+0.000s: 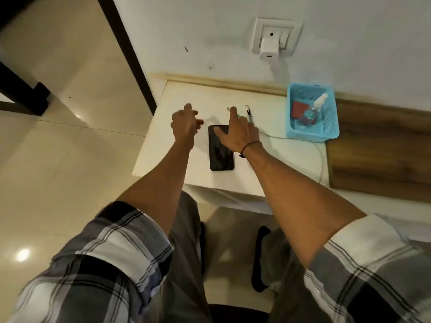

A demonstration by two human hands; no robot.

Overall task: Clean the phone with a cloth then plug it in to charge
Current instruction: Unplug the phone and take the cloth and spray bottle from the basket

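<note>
- Head view: phone [221,148] lies flat, dark screen up, on the white table [279,157], near its middle.
- Right hand [240,134] reaches over the phone's far end, fingers spread and straight, gripping nothing; thumb over the screen, forefinger stretched toward the cable ends [249,113].
- Left hand [185,123] hovers just left of the phone, blurred; fingers loosely extended, nothing held.
- White cable [320,159] runs along the table's right side.
- Charger [269,48] sits in the wall socket [276,34], above the table.
- Blue basket [331,134] at the right rear corner holds a spray bottle [312,111] and a red cloth [299,109].
</note>
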